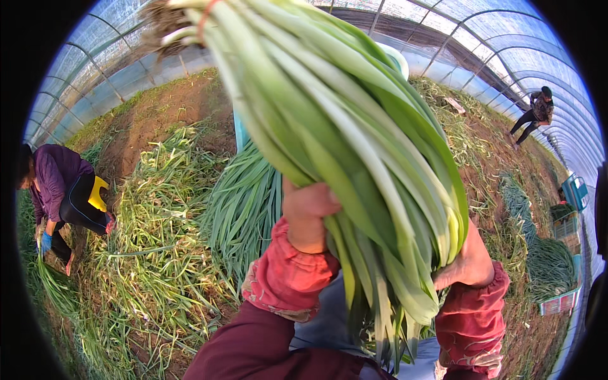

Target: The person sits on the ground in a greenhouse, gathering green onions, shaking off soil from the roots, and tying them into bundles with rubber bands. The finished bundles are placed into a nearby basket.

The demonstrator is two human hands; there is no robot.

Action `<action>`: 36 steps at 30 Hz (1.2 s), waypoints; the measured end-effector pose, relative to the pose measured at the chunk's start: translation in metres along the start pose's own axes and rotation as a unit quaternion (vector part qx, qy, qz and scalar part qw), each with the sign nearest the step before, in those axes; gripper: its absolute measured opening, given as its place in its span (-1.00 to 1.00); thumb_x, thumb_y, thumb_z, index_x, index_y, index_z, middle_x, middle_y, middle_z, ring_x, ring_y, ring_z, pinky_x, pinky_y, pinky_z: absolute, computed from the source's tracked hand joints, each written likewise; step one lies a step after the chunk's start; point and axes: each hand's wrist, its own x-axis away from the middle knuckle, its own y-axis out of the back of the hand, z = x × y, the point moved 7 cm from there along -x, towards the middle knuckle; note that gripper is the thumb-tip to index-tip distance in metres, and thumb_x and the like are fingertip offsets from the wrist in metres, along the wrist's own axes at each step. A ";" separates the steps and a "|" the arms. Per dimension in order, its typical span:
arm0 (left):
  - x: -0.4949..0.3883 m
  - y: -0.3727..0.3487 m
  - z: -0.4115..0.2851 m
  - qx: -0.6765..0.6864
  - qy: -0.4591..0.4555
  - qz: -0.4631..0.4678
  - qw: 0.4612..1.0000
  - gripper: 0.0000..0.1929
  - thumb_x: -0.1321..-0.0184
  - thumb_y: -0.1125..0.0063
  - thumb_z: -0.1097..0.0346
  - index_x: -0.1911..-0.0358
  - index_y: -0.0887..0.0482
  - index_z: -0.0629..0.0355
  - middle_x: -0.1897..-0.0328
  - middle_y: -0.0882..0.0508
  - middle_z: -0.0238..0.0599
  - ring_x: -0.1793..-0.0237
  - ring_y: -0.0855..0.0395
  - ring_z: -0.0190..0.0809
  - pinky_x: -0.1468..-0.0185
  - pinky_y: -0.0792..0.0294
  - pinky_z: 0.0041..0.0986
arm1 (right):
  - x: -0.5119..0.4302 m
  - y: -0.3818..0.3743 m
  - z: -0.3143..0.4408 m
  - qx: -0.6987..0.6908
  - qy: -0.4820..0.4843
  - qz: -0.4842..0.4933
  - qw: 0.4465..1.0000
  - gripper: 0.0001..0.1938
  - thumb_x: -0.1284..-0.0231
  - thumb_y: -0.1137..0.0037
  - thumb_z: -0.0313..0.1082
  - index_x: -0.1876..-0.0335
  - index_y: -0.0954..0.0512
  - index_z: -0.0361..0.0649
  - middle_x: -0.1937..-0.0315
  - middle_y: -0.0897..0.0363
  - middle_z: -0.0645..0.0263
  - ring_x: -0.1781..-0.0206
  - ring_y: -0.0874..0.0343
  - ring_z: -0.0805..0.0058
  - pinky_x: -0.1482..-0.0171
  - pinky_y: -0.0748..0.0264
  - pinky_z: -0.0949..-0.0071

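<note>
A large bundle of leafy green stalks, garlic greens or a similar allium [332,118], fills the middle of the view, held up close to the camera. Its pale stems and dark, soil-covered roots point to the upper left, with a red band around the stems. The leaf tips hang down towards my lap. My left hand [311,213] is closed around the leaves on their left side. On the right side my right hand [468,266] presses against the leaves, its fingers mostly hidden behind them. Both wrists wear red sleeve covers.
Below the bundle's left side lies a pile of green stalks [244,204]. Loose yellowish leaves [156,228] cover the soil. A person in purple [61,190] bends at the left; another person [536,114] stands at the far right. Crates [560,301] line the right side of the plastic tunnel.
</note>
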 end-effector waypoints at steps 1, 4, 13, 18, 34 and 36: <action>0.003 -0.003 -0.031 0.004 -0.060 0.016 0.998 -0.37 0.24 -0.29 0.54 -0.07 -0.45 0.37 0.14 -0.66 -0.09 0.21 -0.69 -0.10 0.08 -0.56 -0.32 | -0.016 -0.007 0.008 0.013 0.043 0.012 0.999 0.34 0.62 -0.69 -0.17 -0.46 0.03 -0.27 -0.39 -0.14 0.14 -0.43 -0.09 0.38 -0.43 0.06 0.34; 0.013 -0.012 -0.117 -0.073 -0.117 0.001 0.990 -0.35 0.25 -0.28 0.53 -0.09 -0.43 0.38 0.12 -0.65 -0.08 0.19 -0.68 -0.11 0.06 -0.55 -0.33 | -0.056 -0.033 0.042 0.022 0.161 0.066 0.984 0.13 0.39 -0.61 -0.21 -0.42 -0.08 -0.24 -0.32 -0.22 0.17 -0.39 -0.15 0.36 -0.39 -0.04 0.34; 0.111 -0.127 -0.379 -0.517 -0.378 -0.034 0.767 -0.29 0.30 -0.26 0.51 -0.12 -0.40 0.40 0.07 -0.63 -0.07 0.14 -0.66 -0.12 0.00 -0.51 -0.34 | -0.131 -0.097 0.077 0.424 0.347 0.194 0.814 -0.19 0.21 -0.38 0.03 -0.23 -0.38 -0.25 -0.37 -0.06 -0.20 -0.35 -0.21 -0.10 -0.33 -0.22 0.21; 0.154 -0.215 -0.435 -0.764 -0.410 -0.081 0.491 -0.25 0.33 -0.25 0.50 -0.14 -0.38 0.41 0.04 -0.62 -0.06 0.12 -0.65 -0.12 -0.03 -0.49 -0.35 | -0.148 -0.078 0.075 0.397 0.155 0.045 0.904 -0.32 0.02 -0.34 -0.24 -0.28 -0.35 -0.23 -0.37 -0.18 -0.01 -0.43 -0.14 0.13 -0.43 -0.01 0.26; 0.045 -0.026 -0.193 -0.574 0.040 0.012 0.818 -0.21 0.26 -0.25 0.43 -0.21 -0.29 0.42 -0.04 -0.57 -0.10 0.01 -0.56 -0.20 -0.12 -0.39 -0.43 | -0.067 -0.292 -0.045 -0.410 0.004 0.136 0.902 -0.36 0.10 -0.38 -0.48 -0.17 -0.32 -0.22 0.02 -0.50 0.35 -0.02 -0.49 0.52 -0.11 -0.42 0.46; 0.029 0.021 -0.171 -0.568 0.104 -0.015 0.816 -0.28 0.13 -0.26 0.38 -0.20 -0.30 0.41 -0.02 -0.57 -0.11 0.04 -0.56 -0.22 -0.09 -0.40 -0.42 | -0.068 -0.273 -0.084 -0.427 -0.032 0.052 0.902 -0.46 0.03 -0.33 -0.48 -0.12 -0.37 -0.22 0.07 -0.53 0.35 0.06 -0.53 0.55 -0.04 -0.47 0.51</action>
